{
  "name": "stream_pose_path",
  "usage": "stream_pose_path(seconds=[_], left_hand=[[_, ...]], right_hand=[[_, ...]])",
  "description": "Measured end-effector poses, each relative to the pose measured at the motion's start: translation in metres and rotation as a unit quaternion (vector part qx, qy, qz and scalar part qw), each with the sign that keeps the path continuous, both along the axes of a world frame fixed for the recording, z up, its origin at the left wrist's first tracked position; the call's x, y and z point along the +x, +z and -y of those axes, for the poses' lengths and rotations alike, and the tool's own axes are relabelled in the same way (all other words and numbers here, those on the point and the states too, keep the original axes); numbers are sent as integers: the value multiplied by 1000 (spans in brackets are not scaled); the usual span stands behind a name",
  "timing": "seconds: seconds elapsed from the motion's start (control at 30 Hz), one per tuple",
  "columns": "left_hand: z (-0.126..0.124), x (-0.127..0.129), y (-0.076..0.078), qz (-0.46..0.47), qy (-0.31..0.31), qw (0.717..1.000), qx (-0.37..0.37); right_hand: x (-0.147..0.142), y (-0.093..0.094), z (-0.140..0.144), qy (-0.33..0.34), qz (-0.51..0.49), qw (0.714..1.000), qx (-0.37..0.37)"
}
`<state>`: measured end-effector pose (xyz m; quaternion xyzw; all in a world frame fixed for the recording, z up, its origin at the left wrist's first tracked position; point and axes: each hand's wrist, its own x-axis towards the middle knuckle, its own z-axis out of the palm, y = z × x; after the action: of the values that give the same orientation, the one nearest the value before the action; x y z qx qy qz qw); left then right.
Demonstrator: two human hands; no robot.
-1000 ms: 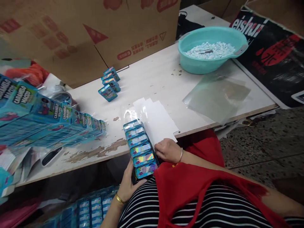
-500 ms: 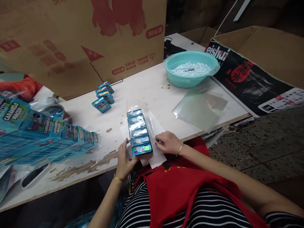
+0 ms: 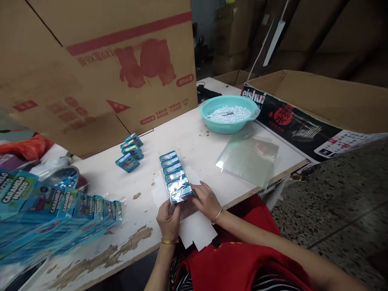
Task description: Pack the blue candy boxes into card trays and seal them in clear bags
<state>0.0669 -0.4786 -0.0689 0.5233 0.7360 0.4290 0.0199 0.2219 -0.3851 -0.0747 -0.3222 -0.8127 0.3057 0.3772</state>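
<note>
Row of small blue boxes (image 3: 176, 175): six or so, packed edge to edge in a clear film sleeve, lying on white card sheets (image 3: 197, 232) at the near edge of the worktop (image 3: 194, 139).

Left hand (image 3: 168, 218): grip closed on the row's near end, steadying it.

Right hand (image 3: 207, 200): fingers pressed against the same end, pinching it from the other side.

Loose boxes (image 3: 129, 151), clear film sheets (image 3: 247, 155) and a teal basin of white pellets (image 3: 228, 114) lie farther back, within reach.

Bare tabletop (image 3: 194, 141) between small boxes (image 3: 129, 151) and basin (image 3: 228, 114)
</note>
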Motion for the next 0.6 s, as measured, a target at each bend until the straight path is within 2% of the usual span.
stream_pose_path(seconds=[0.17,0.4,0.6], left_hand=[[-19,9,1,-46,19,999,21],[-38,16,11,-176,-41,981,77],[-52,13,17,-262,-46,963,49]], right_hand=[[2,0,-18,-42,6,997,59],[13,-7,-45,-52,47,992,101],[12,-7,-61,-36,95,990,98]])
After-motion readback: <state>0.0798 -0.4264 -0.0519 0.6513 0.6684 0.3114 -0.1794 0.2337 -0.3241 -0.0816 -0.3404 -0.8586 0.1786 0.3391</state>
